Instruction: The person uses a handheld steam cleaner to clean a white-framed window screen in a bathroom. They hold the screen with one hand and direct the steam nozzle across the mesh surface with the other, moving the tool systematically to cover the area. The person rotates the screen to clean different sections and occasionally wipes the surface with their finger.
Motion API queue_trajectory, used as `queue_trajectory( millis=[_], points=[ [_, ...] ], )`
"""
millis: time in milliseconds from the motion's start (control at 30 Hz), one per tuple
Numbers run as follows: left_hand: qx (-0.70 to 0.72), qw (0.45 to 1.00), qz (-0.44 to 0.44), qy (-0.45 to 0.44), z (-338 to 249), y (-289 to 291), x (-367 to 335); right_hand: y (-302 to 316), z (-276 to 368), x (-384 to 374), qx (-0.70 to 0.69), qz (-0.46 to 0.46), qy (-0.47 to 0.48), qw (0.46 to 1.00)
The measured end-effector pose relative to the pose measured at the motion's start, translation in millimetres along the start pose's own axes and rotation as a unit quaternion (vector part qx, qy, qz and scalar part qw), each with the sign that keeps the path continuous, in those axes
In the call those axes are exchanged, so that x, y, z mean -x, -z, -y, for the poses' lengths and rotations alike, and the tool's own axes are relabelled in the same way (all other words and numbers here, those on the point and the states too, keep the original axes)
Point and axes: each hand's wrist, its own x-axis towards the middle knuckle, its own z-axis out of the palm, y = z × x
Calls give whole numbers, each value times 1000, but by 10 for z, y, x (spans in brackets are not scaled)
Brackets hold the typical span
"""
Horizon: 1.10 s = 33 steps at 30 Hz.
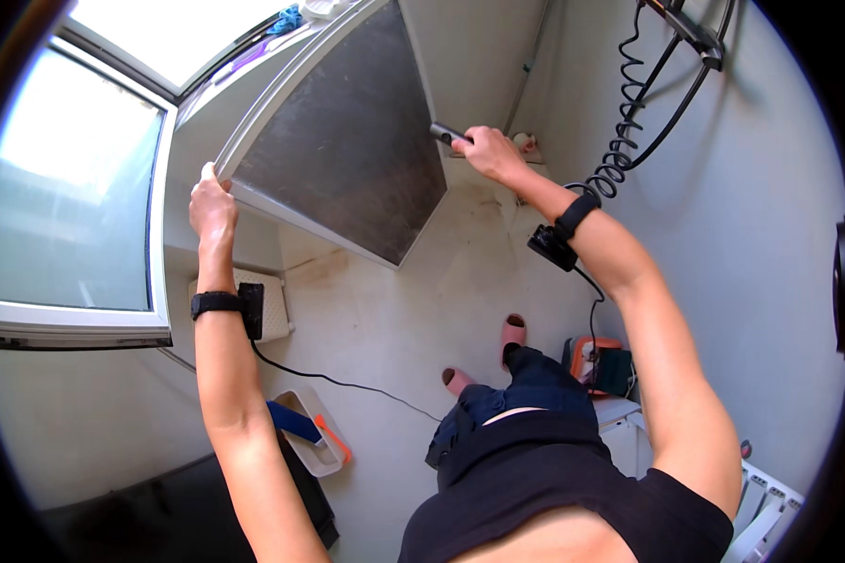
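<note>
A large framed window screen with dark grey mesh and a pale frame stands tilted in front of me. My left hand is closed around the frame at its left corner. My right hand grips a short dark grey cylindrical tool, its tip pointing left toward the screen's right edge. Whether the tool touches the mesh I cannot tell. Black straps with small devices sit on both wrists, and a thin cable trails from each.
An open window sash juts in at the left. A black coiled hose hangs along the right wall behind my forearm. On the floor are a white plastic stool, a bin with blue and orange items, and an orange container.
</note>
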Motion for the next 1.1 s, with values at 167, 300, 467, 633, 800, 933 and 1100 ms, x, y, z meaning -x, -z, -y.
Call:
queue_trajectory(
  millis=[167, 300, 467, 633, 800, 933, 1100],
  points=[
    [4, 1000, -4, -9, 11, -18, -12, 196, 230, 80, 16, -82, -19, 996],
    [-4, 1000, -11, -18, 9, -21, -24, 91, 313, 247, 38, -95, 42, 994],
    [-20, 999, -14, -23, 76, -83, -44, 150, 394, 295, 54, -129, 39, 989],
    [-36, 999, 8, -17, -44, -10, 14, 132, 394, 307, 3, -120, -4, 993],
    [-28, 999, 17, -31, -40, -15, 52, 64, 483, 379, 12, -101, 3, 995],
    [-20, 999, 37, -33, -94, 34, 94, 30, 512, 445, 4, -107, 7, 994],
    [-10, 998, 42, -40, -79, 55, 157, -4, 439, 432, -25, -103, -41, 994]
  ],
)
